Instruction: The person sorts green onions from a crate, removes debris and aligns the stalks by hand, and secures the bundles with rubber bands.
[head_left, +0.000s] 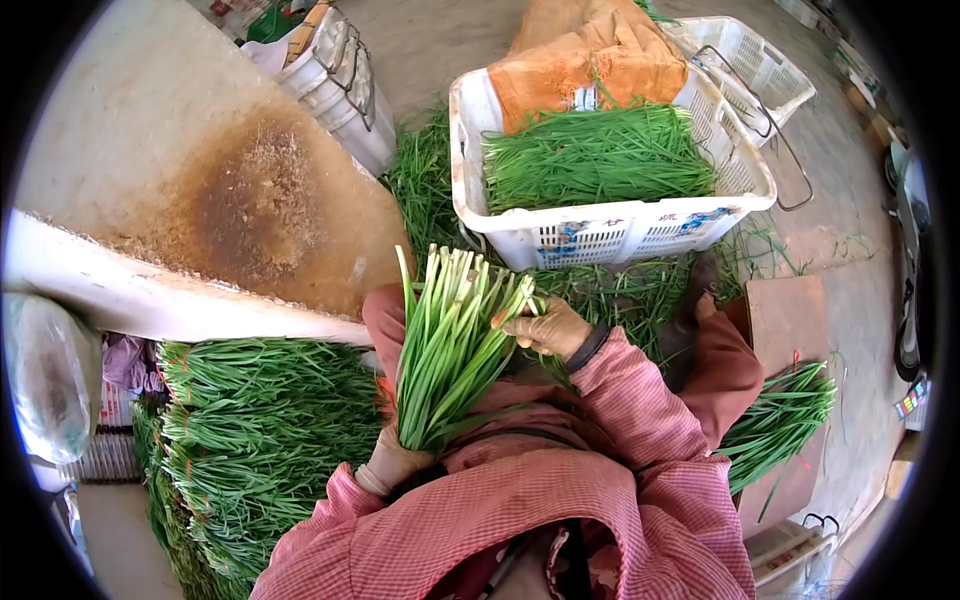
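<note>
A loose bunch of long green stalks with pale cut ends (445,335) stands upright over my lap. My left hand (396,458), in a tan glove, is wrapped round the lower, leafy part of it. At the bunch's upper right side, my gloved right hand (552,328) has its fingers closed on a few stalks near their pale ends. A bit of orange-red shows by those fingertips. In front, a white plastic crate (610,222) holds many more green stalks (600,155) and an orange cloth (590,70).
Tied green bundles (270,450) are stacked at the left. A stained slab (130,170) and white buckets (345,95) stand at the upper left. Another bundle (775,420) lies on a brown board (785,310) at the right. Loose stalks litter the floor.
</note>
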